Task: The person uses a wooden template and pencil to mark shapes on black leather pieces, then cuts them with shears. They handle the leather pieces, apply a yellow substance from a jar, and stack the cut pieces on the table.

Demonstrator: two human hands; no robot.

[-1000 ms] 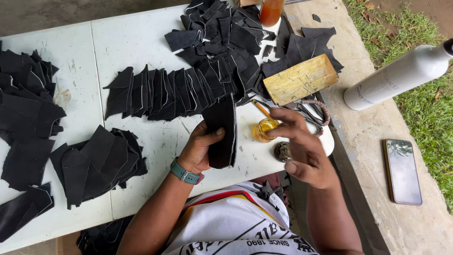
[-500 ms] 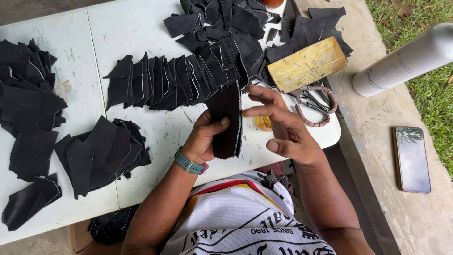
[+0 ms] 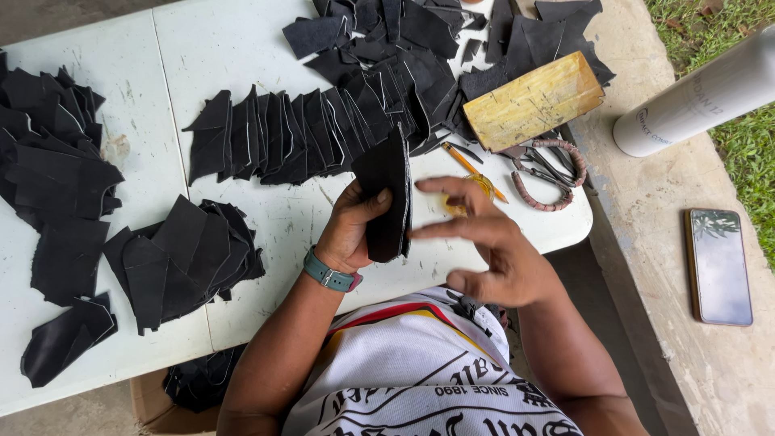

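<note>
Over the white table's [image 3: 242, 48] near edge, our left hand [image 3: 349, 234] pinches a black leather piece [image 3: 386, 194]; our right hand [image 3: 492, 250], blurred, seems spread. Loose pinching could drop it.

Matt black leather-like pieces [image 3: 274, 133], one [image 3: 386, 198] with a pale raw edge; smooth white plastic table [image 3: 202, 48], scuffed and stained; worn yellowish wooden block [image 3: 533, 101]; metal scissors [image 3: 545, 173] with wrapped handles; glossy glass-faced phone [image 3: 718, 266]; rough concrete ledge [image 3: 670, 186].
</note>
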